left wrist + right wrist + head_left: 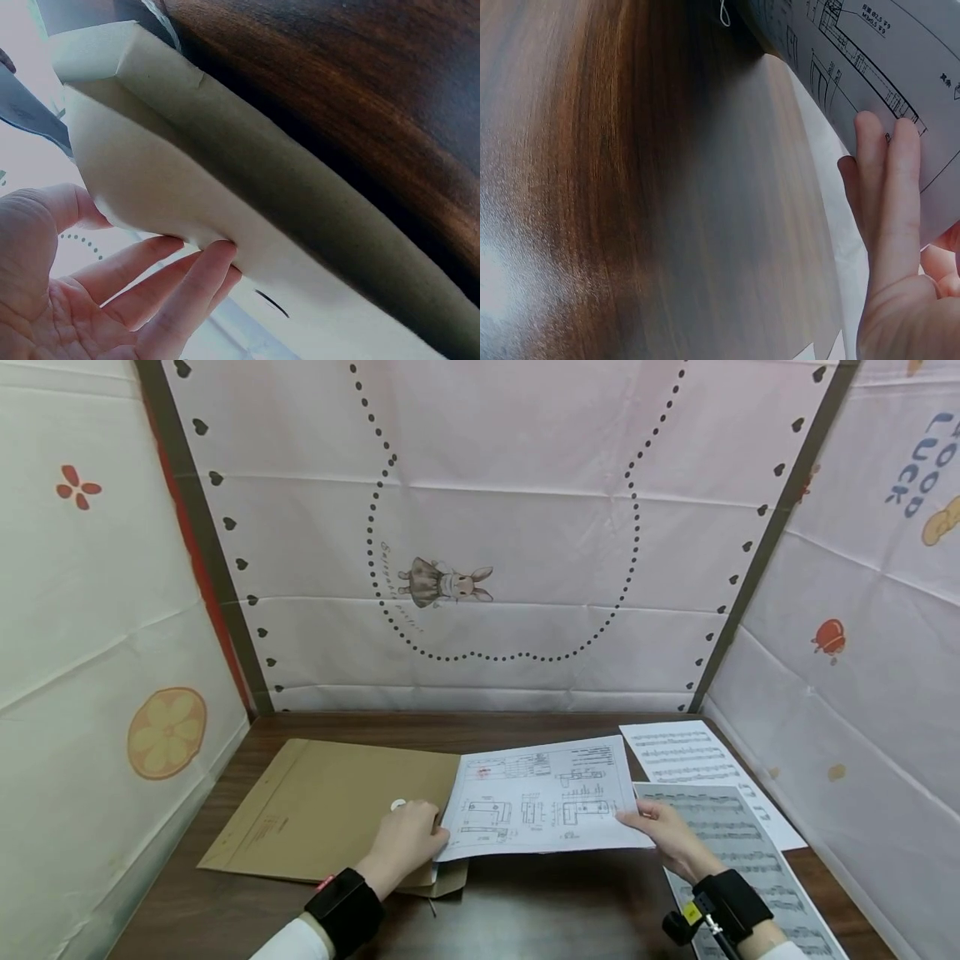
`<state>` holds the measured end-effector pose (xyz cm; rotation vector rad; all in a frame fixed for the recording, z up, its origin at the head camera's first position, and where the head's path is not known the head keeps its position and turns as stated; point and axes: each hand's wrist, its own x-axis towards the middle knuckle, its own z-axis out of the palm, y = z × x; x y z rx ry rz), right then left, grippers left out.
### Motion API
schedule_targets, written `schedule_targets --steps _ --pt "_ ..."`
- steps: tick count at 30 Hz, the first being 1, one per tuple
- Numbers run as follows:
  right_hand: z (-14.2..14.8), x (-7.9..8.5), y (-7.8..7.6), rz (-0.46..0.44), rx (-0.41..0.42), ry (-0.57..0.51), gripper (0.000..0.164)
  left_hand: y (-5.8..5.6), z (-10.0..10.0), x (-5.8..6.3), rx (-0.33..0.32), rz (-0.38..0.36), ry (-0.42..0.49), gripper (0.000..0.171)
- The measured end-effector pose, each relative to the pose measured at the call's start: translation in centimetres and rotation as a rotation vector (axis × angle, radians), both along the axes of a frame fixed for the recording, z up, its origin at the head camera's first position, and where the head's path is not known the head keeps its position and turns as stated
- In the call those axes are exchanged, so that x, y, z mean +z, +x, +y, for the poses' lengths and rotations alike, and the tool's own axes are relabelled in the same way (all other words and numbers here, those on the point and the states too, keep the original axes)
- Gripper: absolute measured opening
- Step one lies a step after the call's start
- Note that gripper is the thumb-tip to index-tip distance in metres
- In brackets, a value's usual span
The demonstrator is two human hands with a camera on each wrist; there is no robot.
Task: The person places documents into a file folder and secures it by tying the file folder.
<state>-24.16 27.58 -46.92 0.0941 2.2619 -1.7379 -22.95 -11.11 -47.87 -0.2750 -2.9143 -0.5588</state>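
Observation:
A brown kraft paper envelope (337,793) with a white button lies flat at left. My left hand (407,843) grips it near its right edge, thumb on one side and fingers on the other. In the left wrist view, the envelope (165,172) shows a gaping mouth beside the left hand (127,292). A white sheet with a technical drawing (540,797) extends right from the envelope's mouth; whether its left end is inside cannot be told. My right hand (675,839) pinches that sheet's lower right corner, fingers straight against the printed drawing (885,67).
Sheet music in grey (750,852) lies at right, partly under my right forearm. Behind it is a white music sheet (675,747). The brown wooden table (540,910) is bounded by printed cloth walls (487,527) at the back and both sides.

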Motion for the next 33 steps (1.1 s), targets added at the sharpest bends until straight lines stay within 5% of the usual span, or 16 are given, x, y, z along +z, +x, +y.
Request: schedule_targets --steps 11,20,33 --pt "-0.6 -0.3 0.6 -0.004 -0.008 0.015 0.053 -0.1 0.0 0.1 -0.003 -0.007 0.020 0.038" --pt "-0.7 -0.2 0.9 -0.034 0.197 -0.133 0.057 0.0 -0.1 -0.3 -0.006 0.011 0.022 0.039" --pt "-4.3 -1.6 0.7 -0.083 0.117 -0.165 0.059 0.2 0.0 -0.3 -0.015 0.024 -0.025 0.039"
